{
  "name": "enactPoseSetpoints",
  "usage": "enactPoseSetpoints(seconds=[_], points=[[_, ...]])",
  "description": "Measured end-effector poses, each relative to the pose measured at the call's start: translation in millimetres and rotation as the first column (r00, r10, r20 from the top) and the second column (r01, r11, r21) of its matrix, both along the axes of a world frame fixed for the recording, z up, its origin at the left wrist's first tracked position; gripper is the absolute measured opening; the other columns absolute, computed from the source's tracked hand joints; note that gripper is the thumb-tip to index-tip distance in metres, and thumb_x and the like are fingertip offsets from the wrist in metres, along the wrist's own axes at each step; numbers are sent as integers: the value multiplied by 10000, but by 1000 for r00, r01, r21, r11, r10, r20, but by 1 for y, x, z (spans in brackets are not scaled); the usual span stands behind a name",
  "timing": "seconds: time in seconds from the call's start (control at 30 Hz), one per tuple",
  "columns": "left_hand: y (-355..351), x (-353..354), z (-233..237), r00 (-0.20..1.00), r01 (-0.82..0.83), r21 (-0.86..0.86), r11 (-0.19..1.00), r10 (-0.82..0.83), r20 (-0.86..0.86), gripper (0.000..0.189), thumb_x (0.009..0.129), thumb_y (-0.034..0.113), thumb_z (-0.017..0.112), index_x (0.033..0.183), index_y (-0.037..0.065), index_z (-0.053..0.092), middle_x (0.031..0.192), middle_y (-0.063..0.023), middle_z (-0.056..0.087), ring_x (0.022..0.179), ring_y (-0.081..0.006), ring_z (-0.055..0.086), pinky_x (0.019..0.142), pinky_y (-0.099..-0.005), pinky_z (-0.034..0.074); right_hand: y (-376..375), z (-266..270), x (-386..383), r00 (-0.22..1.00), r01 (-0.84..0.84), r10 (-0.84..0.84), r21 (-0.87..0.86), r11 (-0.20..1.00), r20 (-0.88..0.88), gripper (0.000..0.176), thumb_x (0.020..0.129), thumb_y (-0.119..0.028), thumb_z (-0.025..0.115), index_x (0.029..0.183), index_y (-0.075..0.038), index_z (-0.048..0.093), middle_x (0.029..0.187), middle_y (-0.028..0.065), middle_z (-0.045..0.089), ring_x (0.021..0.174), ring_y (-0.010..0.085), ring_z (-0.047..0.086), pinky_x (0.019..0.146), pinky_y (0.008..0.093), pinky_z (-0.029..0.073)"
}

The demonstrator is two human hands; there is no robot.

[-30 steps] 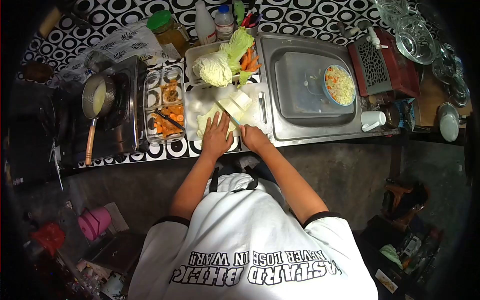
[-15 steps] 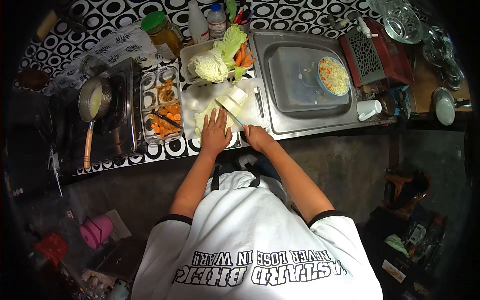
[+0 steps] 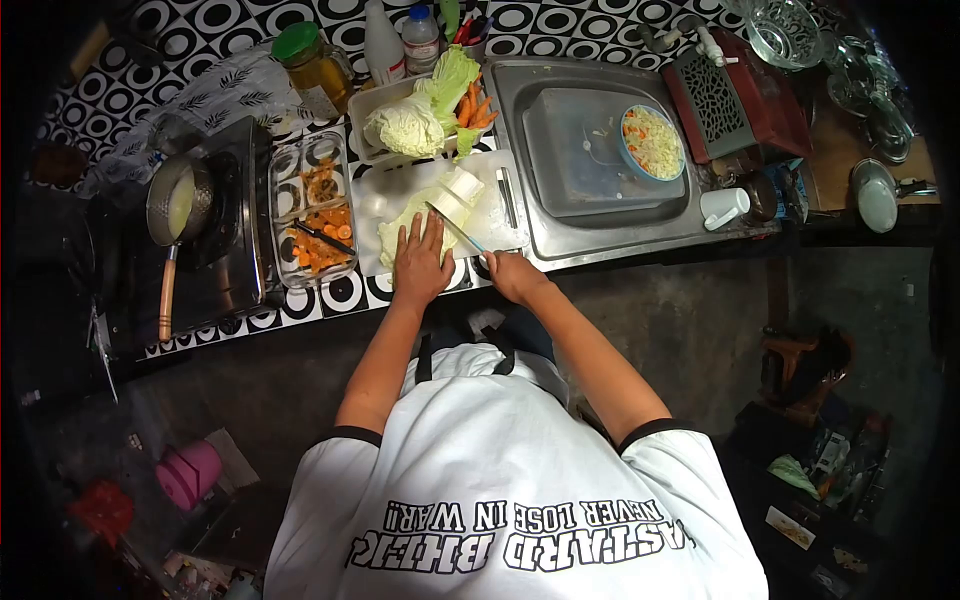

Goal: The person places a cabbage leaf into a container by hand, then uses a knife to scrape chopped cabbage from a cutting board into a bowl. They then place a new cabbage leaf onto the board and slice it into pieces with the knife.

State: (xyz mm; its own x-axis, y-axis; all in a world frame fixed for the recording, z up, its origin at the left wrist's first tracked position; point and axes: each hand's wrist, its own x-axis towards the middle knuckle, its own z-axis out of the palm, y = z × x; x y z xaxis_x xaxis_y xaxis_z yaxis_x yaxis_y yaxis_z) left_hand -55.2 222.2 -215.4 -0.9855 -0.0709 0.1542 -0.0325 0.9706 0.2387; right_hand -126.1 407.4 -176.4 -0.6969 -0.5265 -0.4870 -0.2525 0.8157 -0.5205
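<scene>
My left hand (image 3: 422, 262) lies with its fingers spread on a pale cabbage leaf (image 3: 400, 222) on the white cutting board (image 3: 375, 258). My right hand (image 3: 512, 275) is wrapped round the handle of a knife (image 3: 462, 235), whose blade reaches up and left across the leaf. Just beyond the blade sit cut white cabbage pieces (image 3: 457, 197). A small white item (image 3: 375, 205), perhaps garlic or onion, rests at the board's left. Behind the board, a tray holds a cabbage (image 3: 408, 126) and carrots (image 3: 475, 106).
At left, a pan (image 3: 180, 200) sits on the stove (image 3: 235, 215). A divided container (image 3: 283, 250) holds orange scraps. On the right are the sink (image 3: 515, 130), a bowl of chopped vegetables (image 3: 653, 143) and a white mug (image 3: 724, 207). A green-lidded jar (image 3: 315, 75) stands behind.
The whole view has shifted slightly, moving the counter items left. My left hand still lies on the leaf and my right hand still grips the knife.
</scene>
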Motion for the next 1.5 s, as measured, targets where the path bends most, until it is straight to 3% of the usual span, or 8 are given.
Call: enactPoseSetpoints(seconds=[0.1,0.53,0.73,0.83,1.1,1.37,1.5], points=[[0,0,3,999,18,42,999,-17,-28,580,886,266,515,1381,-28,441,1468,-180,401,1379,-367,333,1137,-515,231,2,0,0,1000,-6,6,2,1000,7,562,1024,-381,281,978,41,648,976,305,641,971,451,605,883,495,462],[2,2,2,1000,18,36,999,-18,0,575,906,284,507,1392,-13,436,1481,-161,389,1393,-355,314,1143,-510,217,7,5,10,1000,-6,6,13,1000,-30,550,1021,-388,290,989,25,652,962,288,648,950,452,610,875,504,464],[6,3,4,1000,20,52,998,-20,10,582,901,292,532,1390,-11,442,1492,-159,373,1400,-358,297,1141,-521,216,12,-1,16,999,-18,19,37,999,-35,502,1029,-321,296,936,47,624,955,291,641,912,474,598,868,510,463],[8,2,3,998,-15,-31,999,17,61,587,931,372,468,1415,41,438,1514,-102,352,1419,-298,272,1168,-477,186,13,-2,17,1000,-11,11,-2,1000,-25,491,1029,-320,298,961,40,625,958,292,640,922,470,600,866,512,462],[13,-1,7,993,-62,-22,998,64,98,564,929,363,484,1380,23,481,1502,-114,372,1402,-320,303,1157,-477,213,11,4,18,996,84,-83,-36,996,22,526,1026,-363,310,964,42,638,967,303,634,957,470,591,869,509,459],[14,-1,6,991,-69,-80,994,78,112,591,923,360,475,1413,33,436,1531,-108,324,1409,-317,291,1160,-472,207,18,-2,17,997,36,-31,-71,997,64,527,1027,-357,301,959,42,640,960,312,631,967,469,587,867,511,459],[16,2,5,998,-43,-33,999,45,52,591,898,297,522,1401,0,427,1501,-154,360,1382,-367,321,1132,-506,249,33,0,24,995,90,-85,-102,991,58,529,1024,-355,305,937,46,637,967,307,632,966,469,586,860,523,455]])
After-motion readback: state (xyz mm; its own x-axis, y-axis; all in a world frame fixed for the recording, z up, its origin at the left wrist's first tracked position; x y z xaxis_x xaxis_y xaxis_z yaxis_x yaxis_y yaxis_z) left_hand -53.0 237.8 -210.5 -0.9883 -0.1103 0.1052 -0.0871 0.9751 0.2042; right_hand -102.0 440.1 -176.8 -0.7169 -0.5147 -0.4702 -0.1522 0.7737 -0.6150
